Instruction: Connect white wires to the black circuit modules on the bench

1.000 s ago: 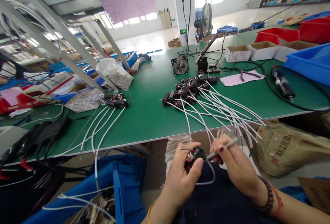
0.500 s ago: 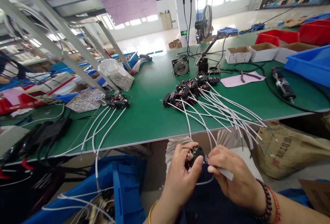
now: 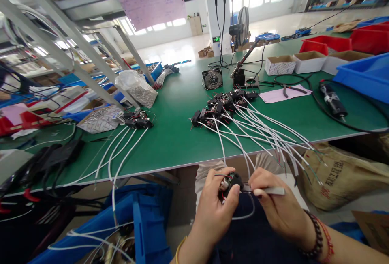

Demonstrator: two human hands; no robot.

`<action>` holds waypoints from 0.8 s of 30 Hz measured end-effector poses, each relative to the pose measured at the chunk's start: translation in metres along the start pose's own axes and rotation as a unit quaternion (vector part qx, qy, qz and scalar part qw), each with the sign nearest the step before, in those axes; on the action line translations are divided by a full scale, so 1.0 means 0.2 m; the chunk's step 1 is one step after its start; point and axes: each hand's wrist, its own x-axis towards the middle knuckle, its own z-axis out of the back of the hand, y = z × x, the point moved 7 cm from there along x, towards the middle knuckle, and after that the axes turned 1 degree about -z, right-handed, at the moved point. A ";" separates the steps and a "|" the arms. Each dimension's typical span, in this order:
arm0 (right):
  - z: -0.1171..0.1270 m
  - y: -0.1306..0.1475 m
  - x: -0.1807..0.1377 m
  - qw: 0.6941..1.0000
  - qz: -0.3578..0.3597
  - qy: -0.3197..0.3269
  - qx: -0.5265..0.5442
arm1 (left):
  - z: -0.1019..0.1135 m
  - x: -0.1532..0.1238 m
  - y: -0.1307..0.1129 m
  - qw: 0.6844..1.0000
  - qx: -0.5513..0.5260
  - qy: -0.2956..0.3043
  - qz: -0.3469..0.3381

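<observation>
Over my lap, just in front of the table edge, my left hand (image 3: pixel 212 207) is closed around a black plastic assembly (image 3: pixel 235 181) with exposed circuit parts and a red and a black wire. A white cable (image 3: pixel 247 215) loops below it. My right hand (image 3: pixel 276 201) pinches a flat, pale grey tool (image 3: pixel 275 191). A thin metallic section of that tool points left at the assembly's right side; whether the tip touches it I cannot tell. On the table ahead lies a pile of similar black assemblies (image 3: pixel 220 108), their white cables (image 3: pixel 267 128) trailing over the front edge.
A smaller assembly group (image 3: pixel 138 119) lies left. Behind the pile are a small fan (image 3: pixel 212 79) and a soldering iron (image 3: pixel 247 55). Pliers (image 3: pixel 294 89) rest on pink paper, beside a black power screwdriver (image 3: pixel 332 99). Blue crate (image 3: pixel 152 227) stands below left; sack (image 3: pixel 337 179) below right.
My right hand has shifted slightly right, and the grey tool has swung from slanting down to nearly level. My left hand still holds the black assembly in about the same place.
</observation>
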 end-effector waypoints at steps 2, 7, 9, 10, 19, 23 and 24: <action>-0.03 0.05 0.00 0.996 0.050 0.037 -0.060 | 0.00 0.00 0.01 1.000 0.005 -0.003 0.008; -0.05 0.07 0.01 0.993 0.072 0.047 -0.084 | 0.00 -0.01 0.02 1.000 0.010 -0.005 0.011; -0.04 0.07 0.00 0.994 0.071 0.044 -0.077 | 0.00 -0.02 0.01 1.000 0.012 0.001 0.011; -0.03 0.07 0.00 0.994 0.072 0.044 -0.074 | 0.00 -0.02 0.01 1.000 0.014 0.002 0.012; -0.13 -0.36 -0.09 0.834 -0.383 -0.059 0.392 | -0.03 -0.02 0.00 0.997 -0.053 0.040 -0.046; -0.14 -0.36 -0.10 0.813 -0.400 -0.056 0.418 | -0.03 -0.02 0.01 0.994 -0.083 0.045 -0.055; -0.11 -0.34 -0.09 0.833 -0.377 -0.067 0.399 | -0.03 -0.02 0.02 0.994 -0.086 0.043 -0.051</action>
